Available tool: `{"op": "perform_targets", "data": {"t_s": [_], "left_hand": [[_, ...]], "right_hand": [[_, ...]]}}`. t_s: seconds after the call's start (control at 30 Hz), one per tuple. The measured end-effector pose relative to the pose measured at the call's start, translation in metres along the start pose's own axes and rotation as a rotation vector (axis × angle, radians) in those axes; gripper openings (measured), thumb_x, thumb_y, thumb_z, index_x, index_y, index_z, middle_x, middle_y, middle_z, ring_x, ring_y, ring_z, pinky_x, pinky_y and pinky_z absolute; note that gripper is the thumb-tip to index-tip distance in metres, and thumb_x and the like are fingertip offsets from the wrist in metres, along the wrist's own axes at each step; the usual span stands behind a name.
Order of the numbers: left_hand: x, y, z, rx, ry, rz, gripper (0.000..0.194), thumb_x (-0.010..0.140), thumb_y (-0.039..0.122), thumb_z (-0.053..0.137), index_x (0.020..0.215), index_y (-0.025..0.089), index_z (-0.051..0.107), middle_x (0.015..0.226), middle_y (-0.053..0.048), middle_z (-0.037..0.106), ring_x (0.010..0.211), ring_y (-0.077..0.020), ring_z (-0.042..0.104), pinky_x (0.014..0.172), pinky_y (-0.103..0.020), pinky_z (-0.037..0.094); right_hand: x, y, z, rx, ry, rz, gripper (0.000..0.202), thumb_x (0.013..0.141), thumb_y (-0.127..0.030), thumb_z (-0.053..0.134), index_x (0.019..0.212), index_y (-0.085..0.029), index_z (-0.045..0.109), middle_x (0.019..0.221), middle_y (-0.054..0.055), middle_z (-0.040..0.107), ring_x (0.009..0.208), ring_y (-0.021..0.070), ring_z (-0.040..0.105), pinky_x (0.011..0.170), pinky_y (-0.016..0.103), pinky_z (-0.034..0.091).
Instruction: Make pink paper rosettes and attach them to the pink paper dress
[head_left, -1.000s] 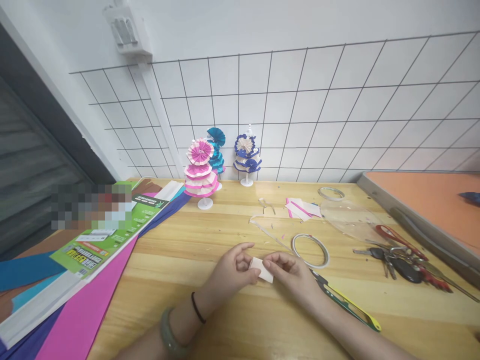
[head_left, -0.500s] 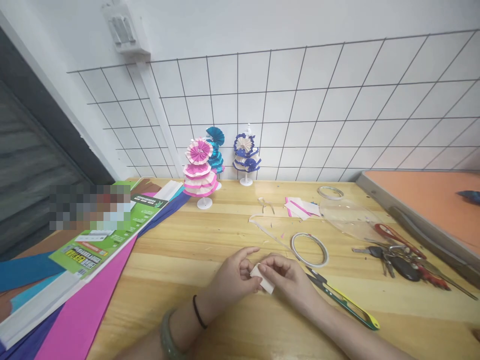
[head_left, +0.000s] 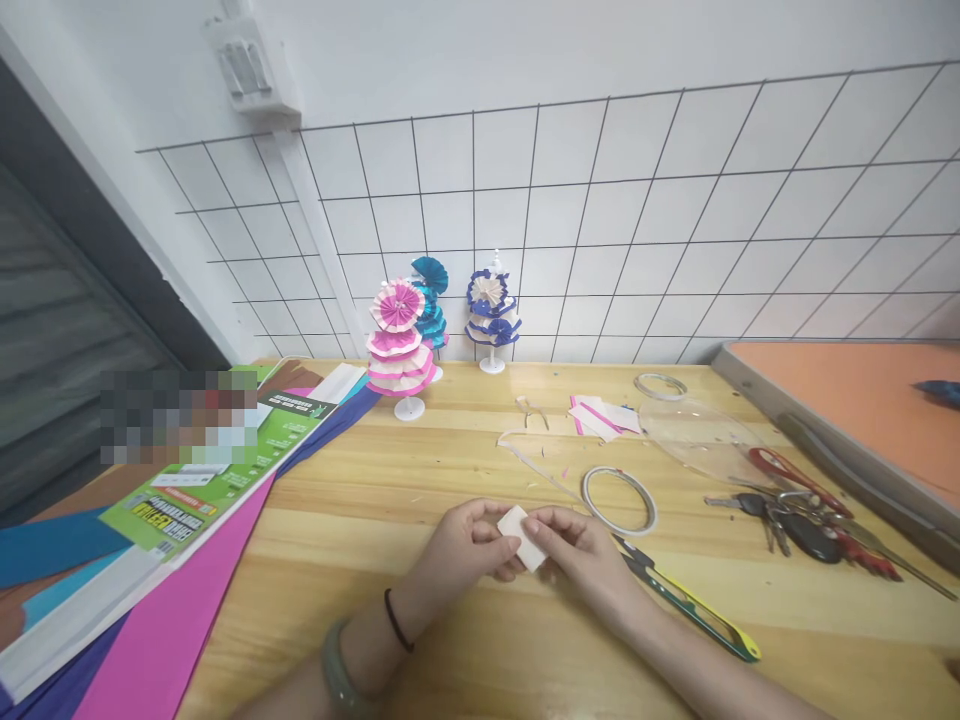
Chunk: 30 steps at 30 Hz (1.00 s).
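A small folded piece of white paper (head_left: pixel 523 538) is held between both hands, just above the wooden table (head_left: pixel 337 590). My left hand (head_left: pixel 476 540) pinches its left side, thumb on top. On the right side, the thumb and fingers of my right hand (head_left: pixel 574 540) close on it too. Beyond my right hand lies a roll of narrow white tape (head_left: pixel 619 499), with a loose strip trailing to the left. A yellow and green pair of thread snips (head_left: pixel 694 605) rests beside my right forearm.
Pink, teal and blue paper dresses (head_left: pixel 401 345) on white stands are at the wall. Coloured paper sheets and a green package (head_left: pixel 225 470) cover the left. Paper scraps (head_left: pixel 604 416), keys (head_left: pixel 806 530), a second tape roll (head_left: pixel 660 386) and an orange-topped case (head_left: pixel 840 400) are at the right.
The folded paper has turned and now shows more of its flat face. My left fingers have closed in on its edge; my left index finger was stretched out before.
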<state>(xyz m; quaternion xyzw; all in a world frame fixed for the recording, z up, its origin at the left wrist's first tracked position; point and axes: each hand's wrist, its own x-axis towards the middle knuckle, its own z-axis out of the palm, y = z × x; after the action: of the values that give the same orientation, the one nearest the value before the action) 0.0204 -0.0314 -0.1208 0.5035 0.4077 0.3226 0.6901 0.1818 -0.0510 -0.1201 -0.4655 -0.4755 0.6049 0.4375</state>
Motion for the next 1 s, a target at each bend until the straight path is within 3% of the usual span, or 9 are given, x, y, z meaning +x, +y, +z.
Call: {"op": "perform_targets", "data": {"t_s": [0.1, 0.3, 0.5, 0.73, 0.87, 1.0], "left_hand": [[0.0001, 0.0003, 0.0004, -0.011, -0.004, -0.008, 0.043, 0.067, 0.035, 0.068, 0.098, 0.009, 0.052, 0.070, -0.007, 0.067, 0.061, -0.0136, 0.063, 0.059, -0.026, 0.050], [0.0008, 0.0027, 0.0023, -0.042, 0.035, -0.048, 0.035, 0.069, 0.042, 0.064, 0.073, 0.009, 0.052, 0.073, -0.010, 0.066, 0.063, -0.0141, 0.062, 0.057, -0.025, 0.049], [0.0007, 0.0071, -0.0001, -0.029, 0.058, -0.022, 0.034, 0.071, 0.042, 0.063, 0.073, 0.009, 0.054, 0.073, -0.010, 0.066, 0.063, -0.0137, 0.062, 0.058, -0.025, 0.050], [0.0010, 0.0019, -0.0002, -0.008, 0.001, 0.015, 0.036, 0.064, 0.029, 0.071, 0.090, 0.011, 0.053, 0.076, -0.006, 0.065, 0.068, -0.0140, 0.062, 0.059, -0.024, 0.050], [-0.0002, 0.0001, 0.0015, 0.046, -0.015, -0.006, 0.036, 0.064, 0.026, 0.070, 0.090, 0.012, 0.051, 0.065, -0.002, 0.062, 0.062, -0.0133, 0.062, 0.058, -0.025, 0.049], [-0.0017, 0.0015, 0.0033, 0.086, -0.050, -0.061, 0.037, 0.059, 0.027, 0.072, 0.084, 0.012, 0.049, 0.062, -0.002, 0.062, 0.060, -0.0154, 0.062, 0.056, -0.026, 0.049]], "right_hand": [[0.0013, 0.0032, 0.0003, -0.010, 0.042, 0.018, 0.036, 0.070, -0.049, 0.063, 0.070, -0.013, 0.061, 0.052, -0.002, 0.055, 0.043, 0.0058, 0.044, 0.041, 0.018, 0.034], [0.0005, 0.0046, 0.0013, -0.007, 0.046, 0.014, 0.037, 0.069, -0.050, 0.063, 0.074, -0.013, 0.062, 0.048, -0.005, 0.050, 0.040, 0.0050, 0.041, 0.039, 0.017, 0.034], [0.0020, 0.0082, -0.0001, -0.080, 0.056, 0.043, 0.041, 0.067, -0.054, 0.063, 0.074, -0.014, 0.060, 0.045, -0.006, 0.048, 0.035, 0.0039, 0.038, 0.036, 0.017, 0.031], [0.0013, 0.0037, 0.0022, -0.073, 0.069, 0.039, 0.042, 0.065, -0.054, 0.064, 0.074, -0.014, 0.059, 0.046, -0.005, 0.050, 0.037, 0.0048, 0.040, 0.037, 0.017, 0.032], [0.0011, 0.0047, 0.0011, -0.035, 0.038, 0.019, 0.040, 0.069, -0.052, 0.062, 0.080, -0.014, 0.058, 0.057, -0.002, 0.057, 0.043, 0.0064, 0.046, 0.039, 0.018, 0.033], [0.0006, 0.0091, -0.0007, -0.044, 0.016, 0.010, 0.038, 0.074, -0.053, 0.057, 0.075, -0.015, 0.056, 0.053, -0.002, 0.057, 0.041, 0.0060, 0.043, 0.039, 0.018, 0.028]]}}
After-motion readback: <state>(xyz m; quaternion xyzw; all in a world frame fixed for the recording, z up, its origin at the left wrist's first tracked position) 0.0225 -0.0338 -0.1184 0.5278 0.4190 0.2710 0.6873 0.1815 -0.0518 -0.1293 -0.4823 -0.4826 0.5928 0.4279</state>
